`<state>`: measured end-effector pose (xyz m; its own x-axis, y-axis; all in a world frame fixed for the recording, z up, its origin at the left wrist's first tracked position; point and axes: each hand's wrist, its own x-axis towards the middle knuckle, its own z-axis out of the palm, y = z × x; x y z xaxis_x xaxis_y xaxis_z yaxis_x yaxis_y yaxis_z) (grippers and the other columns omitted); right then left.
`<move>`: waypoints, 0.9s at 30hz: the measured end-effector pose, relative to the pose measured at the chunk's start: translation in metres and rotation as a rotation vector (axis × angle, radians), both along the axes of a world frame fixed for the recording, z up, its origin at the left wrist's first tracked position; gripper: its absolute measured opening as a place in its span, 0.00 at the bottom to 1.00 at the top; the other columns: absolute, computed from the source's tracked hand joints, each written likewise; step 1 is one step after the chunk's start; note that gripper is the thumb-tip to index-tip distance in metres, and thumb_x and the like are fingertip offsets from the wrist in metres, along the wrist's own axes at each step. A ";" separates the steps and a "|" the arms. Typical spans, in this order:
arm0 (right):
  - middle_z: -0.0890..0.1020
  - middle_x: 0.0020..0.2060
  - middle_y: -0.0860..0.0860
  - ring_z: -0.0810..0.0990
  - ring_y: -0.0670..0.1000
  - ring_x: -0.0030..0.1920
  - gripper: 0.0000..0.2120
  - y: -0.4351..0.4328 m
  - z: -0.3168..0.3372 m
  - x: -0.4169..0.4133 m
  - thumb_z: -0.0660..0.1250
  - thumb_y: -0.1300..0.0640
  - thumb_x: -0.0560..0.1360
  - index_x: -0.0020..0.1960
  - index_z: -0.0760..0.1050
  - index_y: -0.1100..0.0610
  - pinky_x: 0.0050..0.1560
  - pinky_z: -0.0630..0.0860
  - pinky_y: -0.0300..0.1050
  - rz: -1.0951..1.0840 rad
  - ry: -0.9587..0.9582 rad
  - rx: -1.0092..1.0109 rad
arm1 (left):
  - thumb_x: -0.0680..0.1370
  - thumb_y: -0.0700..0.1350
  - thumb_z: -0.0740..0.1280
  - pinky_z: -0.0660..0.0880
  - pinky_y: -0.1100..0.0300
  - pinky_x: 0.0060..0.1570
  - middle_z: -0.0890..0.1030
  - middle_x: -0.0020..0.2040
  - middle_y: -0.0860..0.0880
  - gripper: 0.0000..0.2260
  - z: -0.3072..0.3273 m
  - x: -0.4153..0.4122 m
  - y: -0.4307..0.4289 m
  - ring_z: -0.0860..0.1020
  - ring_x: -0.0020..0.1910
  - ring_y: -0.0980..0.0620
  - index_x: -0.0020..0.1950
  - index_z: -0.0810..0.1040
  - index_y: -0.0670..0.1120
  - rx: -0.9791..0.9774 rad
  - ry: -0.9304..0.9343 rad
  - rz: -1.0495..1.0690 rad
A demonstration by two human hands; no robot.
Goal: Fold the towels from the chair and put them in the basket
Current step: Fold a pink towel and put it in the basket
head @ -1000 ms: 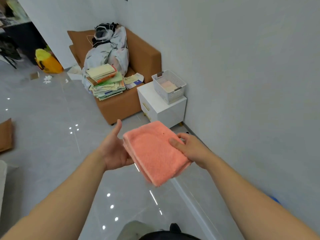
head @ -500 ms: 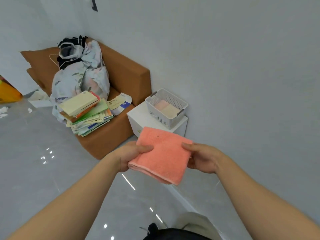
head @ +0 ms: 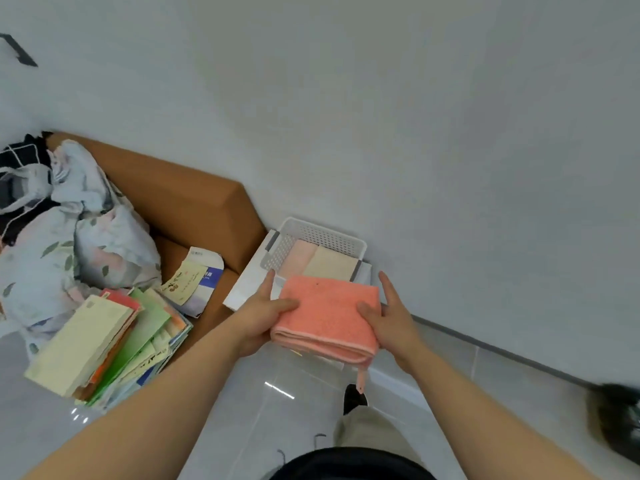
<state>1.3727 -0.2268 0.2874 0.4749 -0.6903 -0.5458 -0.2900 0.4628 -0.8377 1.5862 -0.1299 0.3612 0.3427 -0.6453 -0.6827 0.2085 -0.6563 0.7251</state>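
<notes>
Left hand (head: 258,320), right hand (head: 391,322) pinching folded towel (head: 329,317)

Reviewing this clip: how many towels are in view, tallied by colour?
coral towel, held: 1
pale pink towel, in the white basket: 1
cream towel, in the same basket: 1
Total: 3

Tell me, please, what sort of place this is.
Probably a lived-in room at home: a brown armchair piled with bedding and booklets, and a white basket of folded towels beside it.
</notes>
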 end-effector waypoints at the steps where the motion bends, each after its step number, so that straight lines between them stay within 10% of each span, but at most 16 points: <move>1: 0.69 0.74 0.52 0.76 0.56 0.67 0.37 -0.009 0.001 0.014 0.71 0.38 0.74 0.72 0.50 0.24 0.64 0.76 0.62 0.005 0.011 -0.021 | 0.82 0.39 0.66 0.78 0.66 0.32 0.74 0.66 0.48 0.35 0.001 0.017 -0.013 0.80 0.48 0.51 0.80 0.51 0.60 -0.003 -0.029 -0.053; 7: 0.68 0.74 0.49 0.72 0.52 0.68 0.19 -0.052 0.015 0.081 0.56 0.47 0.84 0.74 0.65 0.35 0.68 0.73 0.55 0.064 0.120 -0.047 | 0.83 0.35 0.61 0.79 0.58 0.44 0.78 0.65 0.47 0.18 -0.006 0.101 -0.076 0.80 0.53 0.46 0.57 0.86 0.54 0.072 0.096 -0.220; 13: 0.69 0.69 0.49 0.74 0.53 0.65 0.51 -0.065 -0.008 0.134 0.82 0.58 0.64 0.79 0.59 0.45 0.62 0.77 0.49 -0.064 0.000 0.253 | 0.69 0.29 0.71 0.76 0.59 0.51 0.70 0.70 0.47 0.33 -0.037 0.181 -0.151 0.75 0.62 0.44 0.67 0.78 0.58 0.147 -0.010 -0.713; 18: 0.64 0.75 0.53 0.68 0.56 0.69 0.55 -0.052 -0.020 0.191 0.77 0.63 0.64 0.81 0.49 0.48 0.68 0.71 0.52 -0.082 0.312 0.191 | 0.68 0.33 0.72 0.70 0.54 0.66 0.61 0.77 0.47 0.47 -0.062 0.208 -0.211 0.67 0.70 0.45 0.80 0.57 0.61 0.257 -0.391 -1.374; 22: 0.73 0.67 0.54 0.72 0.52 0.59 0.40 -0.036 -0.021 0.230 0.75 0.64 0.68 0.75 0.61 0.56 0.59 0.74 0.46 -0.115 0.436 0.199 | 0.63 0.42 0.73 0.77 0.54 0.59 0.68 0.75 0.44 0.49 -0.077 0.205 -0.242 0.76 0.64 0.45 0.81 0.54 0.55 0.272 -0.792 -1.847; 27: 0.82 0.51 0.53 0.80 0.53 0.50 0.22 -0.032 -0.034 0.262 0.76 0.56 0.68 0.60 0.75 0.59 0.46 0.78 0.42 -0.178 0.517 0.206 | 0.63 0.38 0.73 0.71 0.62 0.32 0.79 0.39 0.55 0.20 -0.075 0.196 -0.265 0.80 0.38 0.53 0.50 0.73 0.54 0.114 -1.035 -2.041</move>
